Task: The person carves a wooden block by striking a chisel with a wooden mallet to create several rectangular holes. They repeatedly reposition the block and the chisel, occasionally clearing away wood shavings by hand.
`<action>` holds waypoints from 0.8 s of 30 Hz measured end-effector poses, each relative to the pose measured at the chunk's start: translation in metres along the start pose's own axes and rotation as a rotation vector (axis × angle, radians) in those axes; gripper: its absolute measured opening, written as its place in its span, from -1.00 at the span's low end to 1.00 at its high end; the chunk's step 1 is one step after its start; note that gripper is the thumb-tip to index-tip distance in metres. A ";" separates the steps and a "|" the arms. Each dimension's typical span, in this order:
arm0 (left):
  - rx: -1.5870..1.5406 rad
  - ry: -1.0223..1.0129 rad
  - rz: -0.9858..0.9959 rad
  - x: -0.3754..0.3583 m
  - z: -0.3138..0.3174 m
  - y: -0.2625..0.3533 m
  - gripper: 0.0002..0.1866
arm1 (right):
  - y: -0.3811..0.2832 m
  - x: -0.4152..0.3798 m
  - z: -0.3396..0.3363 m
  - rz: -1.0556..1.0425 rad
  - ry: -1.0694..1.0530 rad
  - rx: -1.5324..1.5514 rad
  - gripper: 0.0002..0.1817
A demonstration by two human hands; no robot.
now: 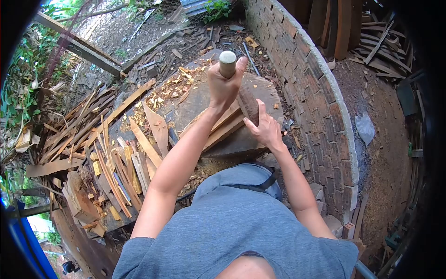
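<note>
Works beside a curved, reddish-brown brick wall (304,93) at one o'clock, over a broad, round, grey-brown wooden stump (244,139) at twelve. Steadies a dark reddish-brown, elongated wooden piece (249,103) above the stump, long axis eleven to five o'clock, with right hand (268,130), thumb and forefinger spread; cannot tell the other fingers' grip. Wraps left hand's (224,88) fingers round a pale, cylindrical wooden handle (227,65), butt toward the eyes. Seems at the positioning step; calls for a steady hold.
</note>
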State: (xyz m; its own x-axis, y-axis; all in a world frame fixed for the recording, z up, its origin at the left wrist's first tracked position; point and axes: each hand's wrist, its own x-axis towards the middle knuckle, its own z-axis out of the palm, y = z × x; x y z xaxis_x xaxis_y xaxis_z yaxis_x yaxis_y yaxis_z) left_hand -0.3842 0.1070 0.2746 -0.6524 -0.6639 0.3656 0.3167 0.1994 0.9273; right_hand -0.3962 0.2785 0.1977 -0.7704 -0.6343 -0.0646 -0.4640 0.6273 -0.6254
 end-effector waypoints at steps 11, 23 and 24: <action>0.008 -0.004 0.002 0.000 0.001 0.001 -0.59 | 0.003 0.000 0.001 -0.009 -0.002 0.007 -0.18; 0.028 0.011 0.016 0.000 0.002 -0.003 -0.58 | 0.002 0.001 0.000 -0.009 -0.010 0.029 -0.17; 0.058 0.005 0.018 -0.001 0.002 -0.002 -0.59 | 0.003 0.002 0.001 0.011 -0.024 0.033 -0.19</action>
State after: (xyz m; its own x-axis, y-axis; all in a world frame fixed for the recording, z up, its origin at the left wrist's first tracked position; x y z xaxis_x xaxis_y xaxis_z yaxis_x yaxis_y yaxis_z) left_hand -0.3849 0.1087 0.2726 -0.6438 -0.6631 0.3818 0.2880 0.2524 0.9238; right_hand -0.3990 0.2790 0.1947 -0.7647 -0.6380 -0.0901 -0.4403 0.6195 -0.6499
